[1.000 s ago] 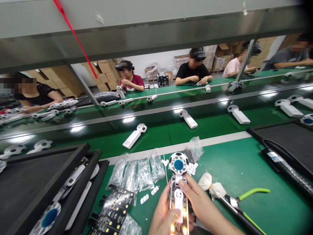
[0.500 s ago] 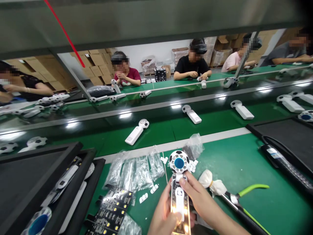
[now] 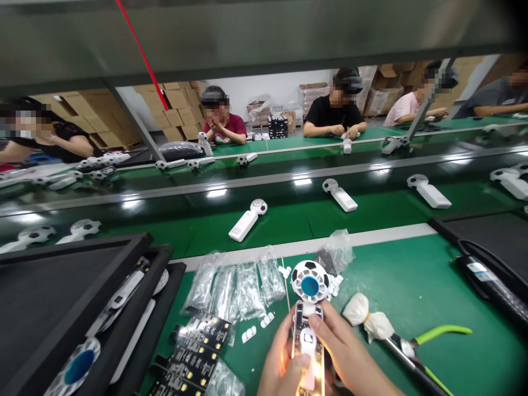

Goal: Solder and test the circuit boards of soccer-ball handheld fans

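A handheld fan with a soccer-ball head and a blue round centre is held upright before me, its lit handle facing me. My left hand wraps the handle's left side, thumb on its lower front. From the right, my right hand grips the upper handle, thumb near its neck. Left of the hands lie small white plastic pieces and black circuit boards. Behind them are clear plastic bags. Right of my right hand are green-handled pliers and a white cloth-wrapped tool.
Black foam trays with fan parts stand at left. A black power screwdriver rests at right. White fans lie along the green conveyor ahead. Several co-workers sit across it, and a metal beam spans overhead.
The view has shifted slightly, moving most things right in the picture. Both hands keep hold of the lit fan in nearly the same pose.
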Motion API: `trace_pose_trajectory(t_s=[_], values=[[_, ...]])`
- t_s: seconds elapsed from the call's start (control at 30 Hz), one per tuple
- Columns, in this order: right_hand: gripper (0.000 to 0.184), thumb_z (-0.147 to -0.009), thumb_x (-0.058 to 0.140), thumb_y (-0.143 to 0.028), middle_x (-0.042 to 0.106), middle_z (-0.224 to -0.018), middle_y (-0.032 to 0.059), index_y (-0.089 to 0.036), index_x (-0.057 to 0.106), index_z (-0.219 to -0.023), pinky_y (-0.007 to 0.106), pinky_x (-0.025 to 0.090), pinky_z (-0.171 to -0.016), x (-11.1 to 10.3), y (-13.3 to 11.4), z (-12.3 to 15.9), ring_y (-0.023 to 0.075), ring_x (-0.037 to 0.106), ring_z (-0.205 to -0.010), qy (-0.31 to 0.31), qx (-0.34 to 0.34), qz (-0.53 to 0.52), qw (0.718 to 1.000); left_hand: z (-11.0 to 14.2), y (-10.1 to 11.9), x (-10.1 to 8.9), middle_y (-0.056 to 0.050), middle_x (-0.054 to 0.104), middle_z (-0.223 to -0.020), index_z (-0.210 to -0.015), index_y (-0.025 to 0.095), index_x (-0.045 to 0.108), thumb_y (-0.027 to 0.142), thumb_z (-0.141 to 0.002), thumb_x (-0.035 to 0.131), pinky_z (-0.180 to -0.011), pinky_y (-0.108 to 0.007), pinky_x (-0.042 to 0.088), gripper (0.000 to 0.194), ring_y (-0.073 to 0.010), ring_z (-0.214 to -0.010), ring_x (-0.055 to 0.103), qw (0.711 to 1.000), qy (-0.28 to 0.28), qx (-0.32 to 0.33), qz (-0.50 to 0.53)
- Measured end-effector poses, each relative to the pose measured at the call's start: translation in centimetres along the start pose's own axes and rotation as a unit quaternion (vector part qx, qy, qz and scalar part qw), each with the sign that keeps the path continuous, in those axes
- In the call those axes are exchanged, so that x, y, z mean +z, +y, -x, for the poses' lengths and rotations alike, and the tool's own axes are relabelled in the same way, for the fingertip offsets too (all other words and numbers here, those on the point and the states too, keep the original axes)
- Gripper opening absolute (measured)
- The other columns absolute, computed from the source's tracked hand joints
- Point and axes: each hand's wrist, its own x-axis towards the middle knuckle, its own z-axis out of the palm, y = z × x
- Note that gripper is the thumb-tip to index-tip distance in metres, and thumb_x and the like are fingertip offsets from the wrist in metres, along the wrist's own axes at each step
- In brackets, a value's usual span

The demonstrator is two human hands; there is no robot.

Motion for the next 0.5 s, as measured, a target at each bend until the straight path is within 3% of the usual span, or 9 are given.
trace_pose_trajectory(t_s=[0.07,0.2,0.33,0.5], values=[[0.034,-0.091,0.044,-0.051,0.059,-0.089,0.0030,-0.021,0.053,-0.105,0.032,0.043,-0.079,0.0,-0.1,0.1,0.0207,0.055,-0.086,-0.003,-0.001,0.002,1.000,0.0,0.0,0.0,-0.014,0.060,-0.120,-0.138,0.021,0.034,0.046,-0.066,0.071,-0.076,-0.035,0.051,0.085,-0.0307,-0.101,0.061,1.000,0.007,0.010,0.002],[0.036,-0.093,0.042,-0.050,0.060,-0.101,0.0049,-0.021,0.052,-0.111,0.033,0.041,-0.086,0.1,-0.5,0.2,0.0216,0.055,-0.097,-0.007,-0.002,0.002,1.000,0.2,0.4,0.1,-0.015,0.060,-0.121,-0.139,0.021,0.035,0.046,-0.066,0.069,-0.066,-0.032,0.052,0.084,-0.0336,-0.104,0.059,1.000,0.002,0.005,-0.011],[0.037,-0.092,0.044,-0.051,0.059,-0.106,0.0053,-0.022,0.052,-0.114,0.032,0.040,-0.090,0.1,-0.6,0.3,0.0217,0.054,-0.101,-0.007,-0.001,-0.001,1.000,0.6,1.0,0.3,-0.015,0.061,-0.119,-0.139,0.021,0.035,0.043,-0.068,0.067,-0.061,-0.031,0.052,0.081,-0.0319,-0.097,0.062,1.000,-0.001,0.015,-0.022],[0.040,-0.090,0.045,-0.053,0.061,-0.091,0.0034,-0.020,0.054,-0.110,0.032,0.044,-0.083,0.1,-0.1,0.1,0.0210,0.057,-0.091,-0.003,0.010,-0.006,1.000,0.7,1.5,0.3,-0.016,0.065,-0.109,-0.141,0.018,0.029,0.045,-0.072,0.067,-0.056,-0.029,0.051,0.084,-0.0267,-0.077,0.069,0.999,-0.025,0.015,-0.038]])
